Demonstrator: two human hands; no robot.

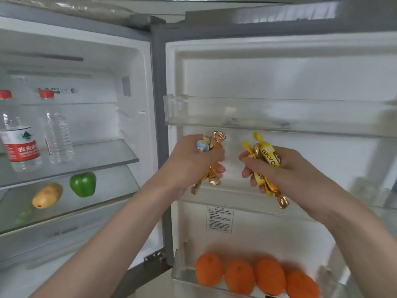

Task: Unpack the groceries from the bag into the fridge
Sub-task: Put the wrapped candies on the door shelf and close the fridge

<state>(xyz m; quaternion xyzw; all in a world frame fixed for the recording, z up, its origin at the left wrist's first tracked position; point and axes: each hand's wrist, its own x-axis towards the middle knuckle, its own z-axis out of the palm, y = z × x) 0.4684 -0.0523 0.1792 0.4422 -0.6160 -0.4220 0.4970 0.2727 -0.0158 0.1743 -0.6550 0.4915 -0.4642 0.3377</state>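
With both fridge doors swung wide, white interior [120, 67] on the left, open door's inner face [279, 78] on the right. Two glass shelves [103, 153] inside; one clear door bin [257, 117] high up, another door bin [184, 274] at the bottom. Two water bottles, red-capped: labelled bottle [19, 134] and plainer bottle [54, 130], upright on the upper shelf, near each other. One green pepper [82, 184] and one mango [47, 195] on the lower shelf, apart. Four oranges [239, 276] in a row in the bottom bin.

Left hand [193, 162], fingers curled tight round a bunch of gold-wrapped candies [212, 145], a pale blue one among them. Right hand [279, 168], fingers closed round yellow-wrapped candies [266, 155]. Both bunches raised before the door, just under the upper bin, hands apart. Exact candy count: cannot tell.
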